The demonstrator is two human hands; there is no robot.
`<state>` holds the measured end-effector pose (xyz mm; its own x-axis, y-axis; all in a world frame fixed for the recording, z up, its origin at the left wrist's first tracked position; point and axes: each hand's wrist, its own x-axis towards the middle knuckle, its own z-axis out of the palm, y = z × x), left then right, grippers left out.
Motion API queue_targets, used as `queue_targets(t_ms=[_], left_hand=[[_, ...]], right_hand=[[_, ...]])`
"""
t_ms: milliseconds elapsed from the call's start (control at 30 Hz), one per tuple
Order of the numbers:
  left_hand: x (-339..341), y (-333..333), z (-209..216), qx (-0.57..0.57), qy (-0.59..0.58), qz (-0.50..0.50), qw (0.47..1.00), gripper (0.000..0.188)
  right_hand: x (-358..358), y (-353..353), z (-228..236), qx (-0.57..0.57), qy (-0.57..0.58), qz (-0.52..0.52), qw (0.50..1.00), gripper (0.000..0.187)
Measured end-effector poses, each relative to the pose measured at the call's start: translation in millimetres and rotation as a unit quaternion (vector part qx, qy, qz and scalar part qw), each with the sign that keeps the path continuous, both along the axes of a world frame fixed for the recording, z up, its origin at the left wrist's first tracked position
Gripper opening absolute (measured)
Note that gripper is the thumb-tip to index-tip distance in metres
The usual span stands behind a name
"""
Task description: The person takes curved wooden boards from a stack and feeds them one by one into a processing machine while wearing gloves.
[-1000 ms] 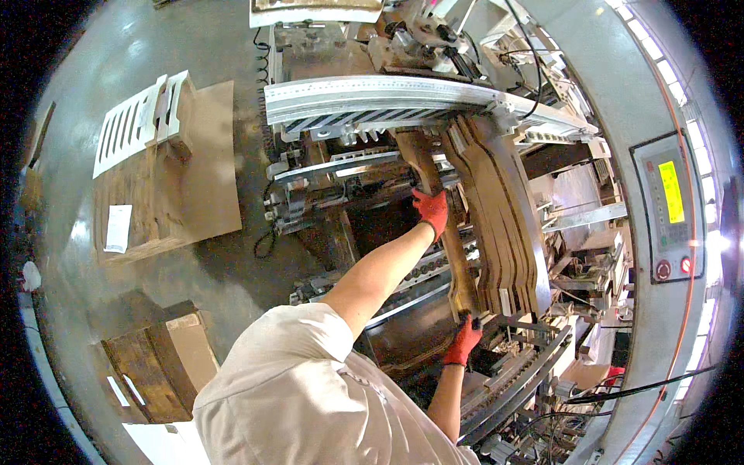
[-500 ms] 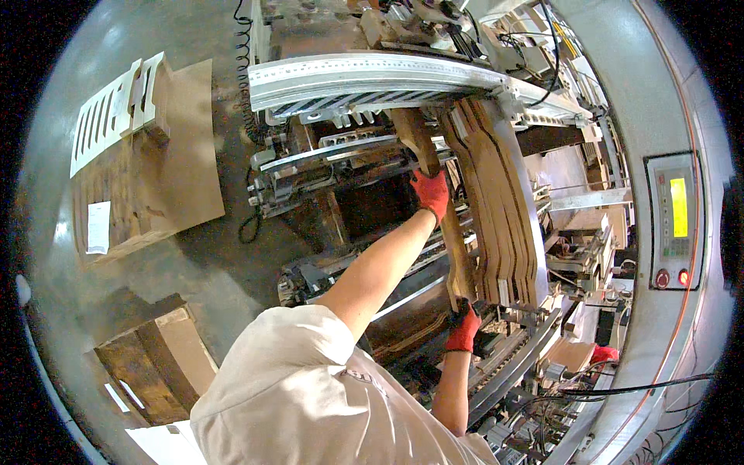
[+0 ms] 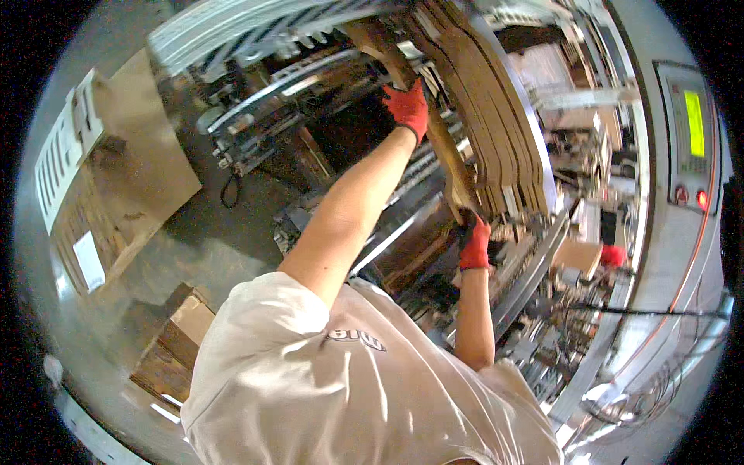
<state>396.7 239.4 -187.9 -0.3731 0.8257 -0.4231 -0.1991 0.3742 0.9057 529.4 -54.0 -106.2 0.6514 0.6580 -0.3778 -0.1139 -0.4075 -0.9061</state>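
While both gloved hands grip it, a flat brown cardboard blank stands on edge in the machine.
Left hand closes on the blank's upper edge; right hand clasps its lower end. Just beside it stands the stack of blanks; a control panel sits at far right.

I'm looking at a factory floor: a packaging machine loaded with flat cardboard blanks, a control panel, stacked pallets on concrete.
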Motion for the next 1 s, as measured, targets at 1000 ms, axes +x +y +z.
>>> queue_targets(t_ms=[1000], left_hand=[[6.5,-10.8,25.5,0.084,-0.100,0.136,0.982,0.061]], right_hand=[[-17.8,-24.0,22.8,-0.182,-0.395,0.233,0.870,0.030]])
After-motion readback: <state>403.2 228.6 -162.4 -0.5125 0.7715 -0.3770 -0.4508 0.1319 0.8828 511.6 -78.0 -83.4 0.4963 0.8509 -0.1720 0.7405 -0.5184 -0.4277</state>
